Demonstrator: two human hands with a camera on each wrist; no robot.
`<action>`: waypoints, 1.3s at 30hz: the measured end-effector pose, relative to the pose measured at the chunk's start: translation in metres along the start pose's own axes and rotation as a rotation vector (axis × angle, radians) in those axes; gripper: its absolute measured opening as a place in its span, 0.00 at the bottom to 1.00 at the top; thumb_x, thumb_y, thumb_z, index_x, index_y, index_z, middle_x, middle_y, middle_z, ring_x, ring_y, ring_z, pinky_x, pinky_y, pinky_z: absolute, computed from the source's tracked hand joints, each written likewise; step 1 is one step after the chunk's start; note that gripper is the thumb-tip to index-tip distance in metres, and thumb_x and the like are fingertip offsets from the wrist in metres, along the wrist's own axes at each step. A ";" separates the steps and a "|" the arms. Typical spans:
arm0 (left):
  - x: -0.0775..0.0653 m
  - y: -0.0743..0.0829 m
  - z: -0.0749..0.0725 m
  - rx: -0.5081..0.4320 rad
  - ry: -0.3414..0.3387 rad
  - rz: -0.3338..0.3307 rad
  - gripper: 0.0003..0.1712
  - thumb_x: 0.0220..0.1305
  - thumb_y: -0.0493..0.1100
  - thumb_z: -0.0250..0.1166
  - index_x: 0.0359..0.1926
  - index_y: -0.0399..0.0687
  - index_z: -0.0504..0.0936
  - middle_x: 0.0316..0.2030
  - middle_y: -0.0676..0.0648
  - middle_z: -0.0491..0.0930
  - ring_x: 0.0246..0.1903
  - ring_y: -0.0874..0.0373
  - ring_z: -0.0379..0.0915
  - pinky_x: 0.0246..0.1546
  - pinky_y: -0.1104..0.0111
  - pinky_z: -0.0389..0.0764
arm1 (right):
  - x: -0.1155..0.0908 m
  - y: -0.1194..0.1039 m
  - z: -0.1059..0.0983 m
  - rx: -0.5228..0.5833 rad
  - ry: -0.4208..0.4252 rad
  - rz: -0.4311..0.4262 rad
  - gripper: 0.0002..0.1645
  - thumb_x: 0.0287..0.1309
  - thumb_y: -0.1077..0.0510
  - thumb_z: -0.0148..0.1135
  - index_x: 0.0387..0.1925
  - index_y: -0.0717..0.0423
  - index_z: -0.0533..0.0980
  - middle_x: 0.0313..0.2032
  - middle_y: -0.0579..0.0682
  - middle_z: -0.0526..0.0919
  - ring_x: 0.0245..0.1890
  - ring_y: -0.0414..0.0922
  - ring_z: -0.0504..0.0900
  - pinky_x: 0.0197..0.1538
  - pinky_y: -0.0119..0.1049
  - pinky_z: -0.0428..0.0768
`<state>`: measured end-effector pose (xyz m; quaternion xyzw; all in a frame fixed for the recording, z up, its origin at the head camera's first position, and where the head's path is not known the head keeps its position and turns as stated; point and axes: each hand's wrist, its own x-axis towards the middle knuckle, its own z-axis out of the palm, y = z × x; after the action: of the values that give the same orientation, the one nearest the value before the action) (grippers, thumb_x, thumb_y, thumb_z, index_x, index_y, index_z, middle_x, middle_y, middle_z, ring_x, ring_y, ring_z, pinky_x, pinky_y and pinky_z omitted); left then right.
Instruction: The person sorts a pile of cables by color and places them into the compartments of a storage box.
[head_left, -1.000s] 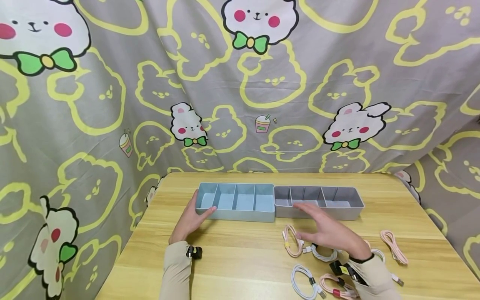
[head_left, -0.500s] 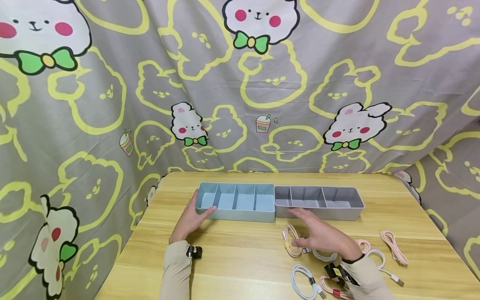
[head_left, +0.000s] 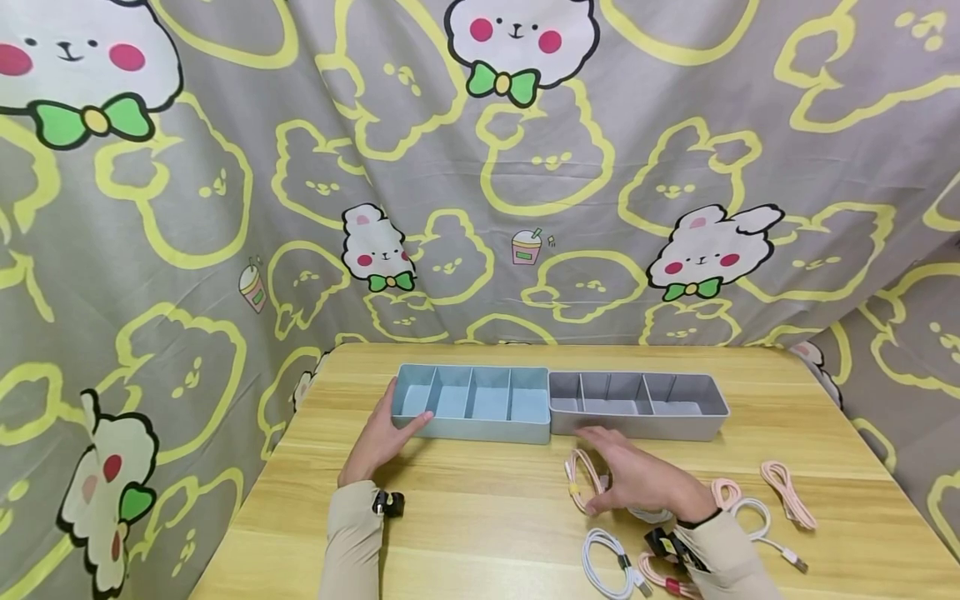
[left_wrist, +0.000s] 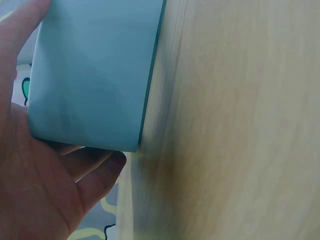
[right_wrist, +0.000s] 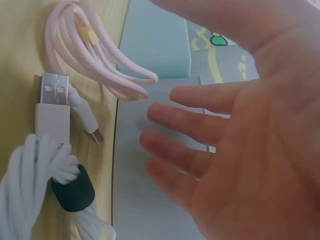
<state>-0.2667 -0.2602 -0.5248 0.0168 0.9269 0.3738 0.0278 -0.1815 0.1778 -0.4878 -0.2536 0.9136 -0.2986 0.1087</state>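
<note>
My left hand (head_left: 384, 437) grips the left end of a light blue divided box (head_left: 480, 429), thumb over its front rim and fingers round its end. In the left wrist view the fingers (left_wrist: 95, 175) bend behind the box's corner. My right hand (head_left: 641, 479) hovers with spread, relaxed fingers over a coiled pink charging cable (head_left: 573, 483) with a yellow tie. Nothing lies in its palm in the right wrist view. Partly hidden beneath that hand is a coiled white USB cable (right_wrist: 30, 190) with a black tie.
A grey divided box (head_left: 690, 427) stands end to end with the blue one. More coiled cables lie at the right: a white one (head_left: 587, 567), a pink one with a red tie (head_left: 663, 581), another white one (head_left: 767, 521) and a pink bundle (head_left: 787, 496). A patterned curtain (head_left: 480, 300) hangs behind.
My right hand has moved down and toward me from the grey box's front, to the coiled pink cable with the yellow tie. The left hand stays on the blue box.
</note>
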 end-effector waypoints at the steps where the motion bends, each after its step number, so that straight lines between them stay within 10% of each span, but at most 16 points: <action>1: 0.000 0.000 0.000 0.000 -0.001 -0.001 0.70 0.58 0.81 0.63 0.85 0.55 0.36 0.84 0.38 0.43 0.81 0.35 0.45 0.78 0.36 0.55 | 0.000 0.000 0.001 -0.004 -0.002 -0.004 0.69 0.38 0.44 0.87 0.77 0.64 0.60 0.74 0.68 0.64 0.73 0.69 0.64 0.69 0.67 0.71; 39: 0.000 0.000 -0.001 -0.011 0.002 0.000 0.70 0.57 0.81 0.63 0.85 0.55 0.37 0.84 0.38 0.43 0.81 0.35 0.46 0.77 0.35 0.55 | 0.005 0.000 0.014 -0.101 -0.062 0.018 0.64 0.39 0.48 0.88 0.74 0.67 0.64 0.71 0.65 0.70 0.73 0.66 0.67 0.71 0.63 0.70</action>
<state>-0.2672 -0.2610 -0.5244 0.0161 0.9249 0.3790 0.0268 -0.1807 0.1684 -0.4991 -0.2597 0.9260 -0.2429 0.1266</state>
